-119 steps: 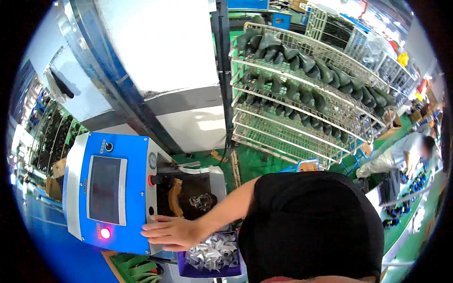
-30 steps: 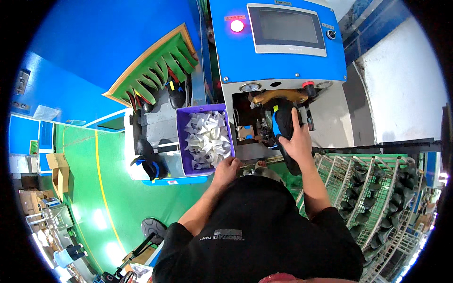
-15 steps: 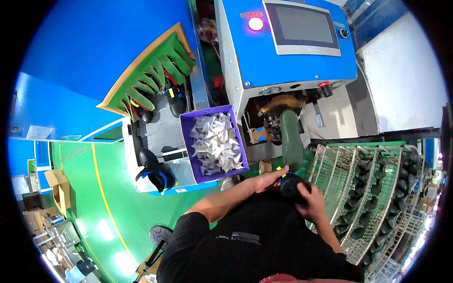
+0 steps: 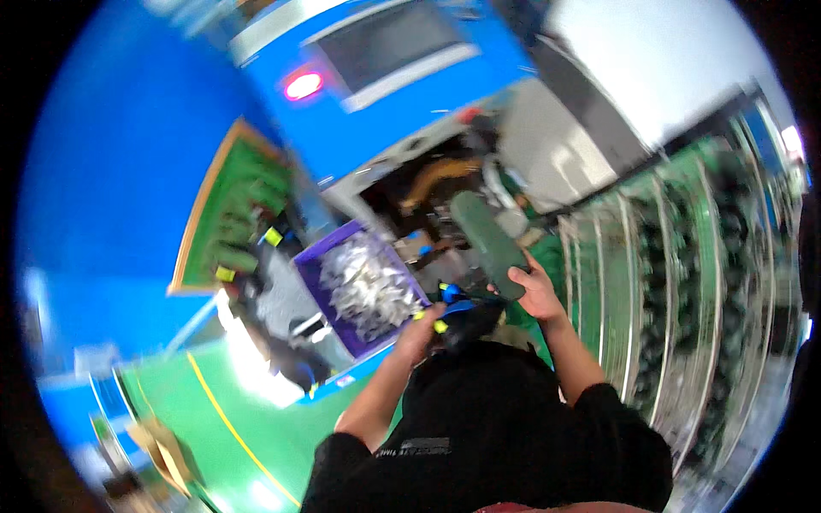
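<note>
My left hand (image 4: 416, 336) is closed on a black shoe upper (image 4: 469, 323) with blue lining and yellow tags, held low in front of my body. My right hand (image 4: 539, 291) grips the near end of a dark green, sole-shaped shoe last (image 4: 489, 241), its thumb on top. That last slants from the opening under the blue machine (image 4: 410, 128) toward me. Its near end lies just above the shoe upper; whether the two touch I cannot tell. Motion blurs the picture.
Left of the hands is a purple box (image 4: 368, 346) of white pieces. Behind it, a green, wood-edged rack (image 4: 231, 205) stands by black shoes. Wire racks (image 4: 629, 282) with rows of dark shoe-shaped items fill the right. The machine's lamp (image 4: 304, 85) glows red.
The view has turned and blurred. My right hand has let go of the shoe upper and now holds the last. My left hand has moved left with the upper.
</note>
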Action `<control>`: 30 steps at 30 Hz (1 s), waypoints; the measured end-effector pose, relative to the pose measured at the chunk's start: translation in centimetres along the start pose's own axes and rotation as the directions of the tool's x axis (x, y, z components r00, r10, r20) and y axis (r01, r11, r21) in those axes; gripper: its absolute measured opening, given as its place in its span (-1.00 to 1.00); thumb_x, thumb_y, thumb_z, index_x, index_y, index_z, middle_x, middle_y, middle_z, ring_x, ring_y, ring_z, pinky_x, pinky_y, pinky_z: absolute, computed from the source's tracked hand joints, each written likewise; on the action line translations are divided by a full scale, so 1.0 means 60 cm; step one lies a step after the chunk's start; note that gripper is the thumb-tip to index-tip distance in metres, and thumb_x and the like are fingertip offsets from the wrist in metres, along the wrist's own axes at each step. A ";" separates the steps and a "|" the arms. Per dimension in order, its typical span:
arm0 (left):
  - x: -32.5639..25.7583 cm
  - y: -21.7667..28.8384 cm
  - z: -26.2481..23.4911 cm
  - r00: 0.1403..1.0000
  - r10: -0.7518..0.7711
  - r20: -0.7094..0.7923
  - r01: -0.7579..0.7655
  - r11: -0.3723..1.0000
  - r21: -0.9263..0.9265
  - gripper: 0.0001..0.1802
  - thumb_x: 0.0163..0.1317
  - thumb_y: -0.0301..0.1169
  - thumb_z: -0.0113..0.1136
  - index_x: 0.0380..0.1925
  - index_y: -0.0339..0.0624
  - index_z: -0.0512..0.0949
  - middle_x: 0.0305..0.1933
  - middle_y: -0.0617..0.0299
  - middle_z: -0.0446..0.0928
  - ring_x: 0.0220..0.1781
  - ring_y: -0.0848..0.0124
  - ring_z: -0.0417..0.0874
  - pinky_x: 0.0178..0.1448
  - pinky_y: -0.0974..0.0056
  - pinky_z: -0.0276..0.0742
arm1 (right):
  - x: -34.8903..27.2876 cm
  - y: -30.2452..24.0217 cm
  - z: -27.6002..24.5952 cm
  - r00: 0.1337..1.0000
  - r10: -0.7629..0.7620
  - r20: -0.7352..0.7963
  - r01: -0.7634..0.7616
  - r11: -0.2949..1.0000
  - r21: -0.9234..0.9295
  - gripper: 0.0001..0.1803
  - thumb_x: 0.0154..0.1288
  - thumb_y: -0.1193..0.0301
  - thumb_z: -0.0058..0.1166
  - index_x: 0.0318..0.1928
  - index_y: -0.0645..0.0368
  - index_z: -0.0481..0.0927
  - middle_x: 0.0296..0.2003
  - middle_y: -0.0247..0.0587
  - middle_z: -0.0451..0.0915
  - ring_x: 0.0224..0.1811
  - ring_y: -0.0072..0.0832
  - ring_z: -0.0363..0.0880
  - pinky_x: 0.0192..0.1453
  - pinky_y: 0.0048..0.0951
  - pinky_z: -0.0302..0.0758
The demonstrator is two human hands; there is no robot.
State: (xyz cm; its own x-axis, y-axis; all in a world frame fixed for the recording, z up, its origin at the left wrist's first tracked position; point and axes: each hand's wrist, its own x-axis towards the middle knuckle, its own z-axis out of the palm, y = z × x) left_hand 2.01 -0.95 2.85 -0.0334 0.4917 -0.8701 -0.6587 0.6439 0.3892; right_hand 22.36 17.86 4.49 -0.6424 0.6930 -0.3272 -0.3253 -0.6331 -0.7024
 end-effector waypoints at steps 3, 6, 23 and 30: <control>-0.004 -0.012 0.013 0.962 0.216 -0.167 -0.194 0.971 0.139 -0.17 0.18 0.28 0.36 0.08 -0.30 0.60 -0.09 0.17 0.60 -0.24 0.39 0.58 -0.16 0.24 0.52 | -0.109 -0.027 -0.136 0.969 0.078 -0.233 -0.090 0.995 -0.040 -0.18 0.39 0.13 0.30 0.50 0.21 0.24 0.07 -0.09 0.63 -0.17 -0.23 0.74 -0.23 -0.17 0.72; 0.032 -0.024 -0.001 0.955 0.230 -0.187 -0.169 0.941 0.295 -0.41 0.21 0.04 0.46 -0.05 -0.29 0.63 -0.24 0.27 0.58 -0.30 0.41 0.53 -0.18 0.22 0.47 | -0.191 -0.022 -0.243 0.905 0.019 -0.426 -0.012 1.000 0.018 -0.37 0.39 0.06 0.29 0.29 0.14 0.43 -0.06 -0.16 0.66 -0.29 -0.33 0.71 -0.38 -0.30 0.63; 0.049 -0.031 0.428 0.897 0.132 0.421 -0.423 0.532 0.734 -0.76 0.28 -0.40 0.29 -0.09 -0.13 0.52 -0.26 0.44 0.43 -0.25 0.58 0.41 -0.13 0.40 0.35 | -0.774 0.117 -0.714 0.314 -0.254 -0.915 0.922 -0.147 0.358 -0.48 0.48 -0.02 -0.04 -0.24 0.26 0.59 -0.52 -0.20 0.54 -0.67 -0.56 0.41 -0.63 -0.55 0.33; 0.046 -0.030 0.472 0.931 0.031 0.363 -0.330 0.493 0.805 -0.69 0.28 -0.32 0.35 -0.07 -0.22 0.53 -0.24 0.38 0.47 -0.23 0.54 0.45 -0.11 0.35 0.41 | -0.790 0.041 -0.941 -0.007 0.243 -0.970 0.998 -0.061 -0.023 -0.70 0.58 0.21 -0.11 -0.34 0.07 0.36 -0.43 -0.22 0.44 -0.53 -0.47 0.33 -0.36 -0.30 0.49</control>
State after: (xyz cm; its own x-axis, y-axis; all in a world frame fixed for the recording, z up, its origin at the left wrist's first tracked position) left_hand 24.39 15.83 8.31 0.2208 0.6908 -0.6885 0.2914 0.6270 0.7225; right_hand 91.22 2.89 -17.45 0.5985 0.1752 -0.7817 -0.6051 0.7383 -0.2978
